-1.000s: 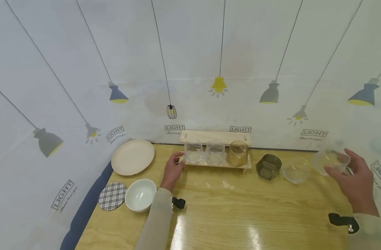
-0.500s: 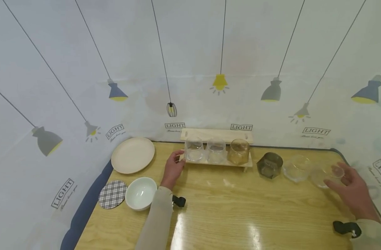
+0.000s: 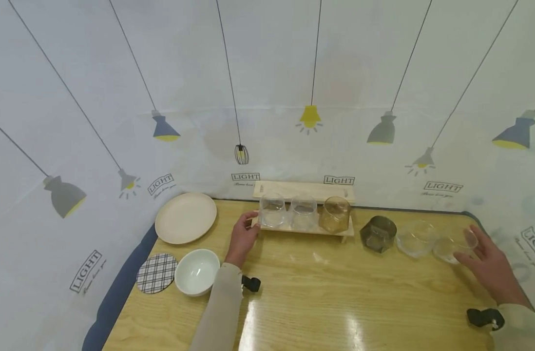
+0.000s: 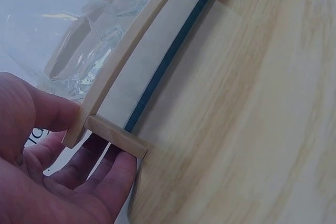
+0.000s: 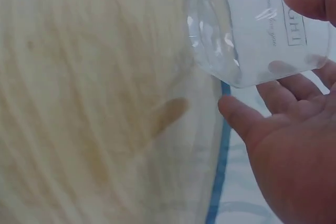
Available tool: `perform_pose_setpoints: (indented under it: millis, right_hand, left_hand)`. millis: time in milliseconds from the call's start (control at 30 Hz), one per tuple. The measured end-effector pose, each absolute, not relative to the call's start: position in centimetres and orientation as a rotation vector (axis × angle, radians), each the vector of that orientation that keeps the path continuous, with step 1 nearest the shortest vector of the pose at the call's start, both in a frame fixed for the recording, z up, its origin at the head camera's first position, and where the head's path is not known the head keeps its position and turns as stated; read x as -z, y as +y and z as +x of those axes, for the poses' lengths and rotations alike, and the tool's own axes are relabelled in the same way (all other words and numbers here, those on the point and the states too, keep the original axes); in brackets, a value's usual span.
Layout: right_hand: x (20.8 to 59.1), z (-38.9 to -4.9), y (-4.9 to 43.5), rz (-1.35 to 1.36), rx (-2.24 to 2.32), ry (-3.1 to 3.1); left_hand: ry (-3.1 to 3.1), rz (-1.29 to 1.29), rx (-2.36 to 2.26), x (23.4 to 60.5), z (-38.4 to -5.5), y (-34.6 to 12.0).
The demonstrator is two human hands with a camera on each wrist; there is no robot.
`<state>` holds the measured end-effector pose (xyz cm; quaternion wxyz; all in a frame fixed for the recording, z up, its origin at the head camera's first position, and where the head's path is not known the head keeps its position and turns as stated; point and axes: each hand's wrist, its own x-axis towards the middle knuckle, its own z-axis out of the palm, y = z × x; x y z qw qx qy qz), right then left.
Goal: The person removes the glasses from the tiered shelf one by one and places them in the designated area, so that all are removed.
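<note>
At the head view's right, the right hand (image 3: pixel 490 267) grasps a clear glass (image 3: pixel 449 246); mid-frame, three glasses (image 3: pixel 304 212) stand on a rack (image 3: pixel 301 230). Left wrist view, lower left: the left hand (image 4: pixel 55 169) clasps the rack's end, apparently steadying it. Right wrist view, upper right: fingers flank the glass, probably for balance.

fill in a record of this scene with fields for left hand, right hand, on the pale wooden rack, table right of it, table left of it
left hand: grips the left end of the pale wooden rack
right hand: holds a clear, glass-like faceted tumbler
on rack: left to right, first clear tumbler, second clear tumbler, amber tumbler
table right of rack: dark grey faceted tumbler, another clear faceted tumbler
table left of rack: round beige plate, round black-and-white checked mat, round white bowl
</note>
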<state>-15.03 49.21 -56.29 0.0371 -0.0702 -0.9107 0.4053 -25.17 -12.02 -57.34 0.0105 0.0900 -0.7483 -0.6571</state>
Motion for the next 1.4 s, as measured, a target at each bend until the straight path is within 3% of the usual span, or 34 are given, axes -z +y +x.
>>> perform_pose_setpoints:
  millis: [600,1400]
  right_hand:
    - [50.5,-15.7,44.8,-0.270,-1.160,-2.467]
    - [47.6,-20.1,33.9,0.325,-1.299,-2.352]
  left_hand:
    - [-2.366,0.290,2.041,57.3,-25.3,-12.3]
    - [-2.380,0.320,2.035,57.2,-25.3,-12.1]
